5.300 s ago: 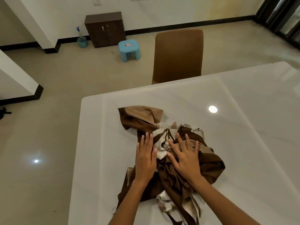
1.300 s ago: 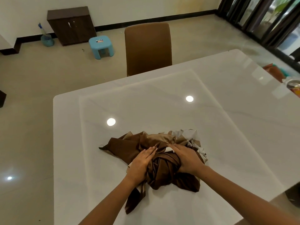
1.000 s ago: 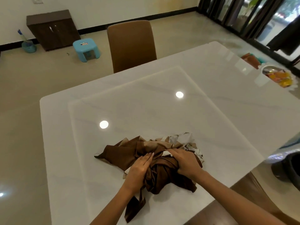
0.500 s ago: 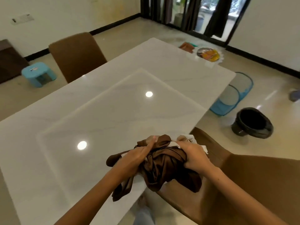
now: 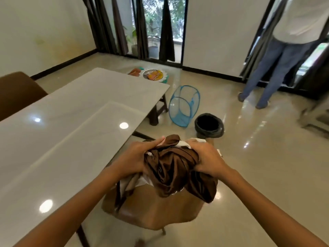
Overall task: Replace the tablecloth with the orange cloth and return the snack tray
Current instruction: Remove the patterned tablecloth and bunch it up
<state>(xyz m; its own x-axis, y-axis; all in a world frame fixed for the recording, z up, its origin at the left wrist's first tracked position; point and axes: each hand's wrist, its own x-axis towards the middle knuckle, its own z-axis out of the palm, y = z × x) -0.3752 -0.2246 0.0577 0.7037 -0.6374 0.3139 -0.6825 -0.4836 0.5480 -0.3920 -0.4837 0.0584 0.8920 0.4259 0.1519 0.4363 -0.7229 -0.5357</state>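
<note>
Head view: both hands, left (image 5: 135,157) and right (image 5: 206,157), have fingers (image 5: 156,140) curled tight round the bunched tablecloth (image 5: 174,168), keeping it compact, probably for the hamper (image 5: 184,106) beyond the fingers.

A home's dining room; a long white glossy counter (image 5: 74,111) fills the view from 9 to 11 o'clock, with brown upholstered chairs (image 5: 153,211) drawn up to it; polished beige floor tiles (image 5: 267,166) reflect ceiling lights; dark curtains (image 5: 166,29) hang by glass doors at 12 o'clock, plants beyond; a blue mesh laundry hamper (image 5: 184,106) and a black bin (image 5: 208,125) sit on the floor at 1 o'clock.
</note>
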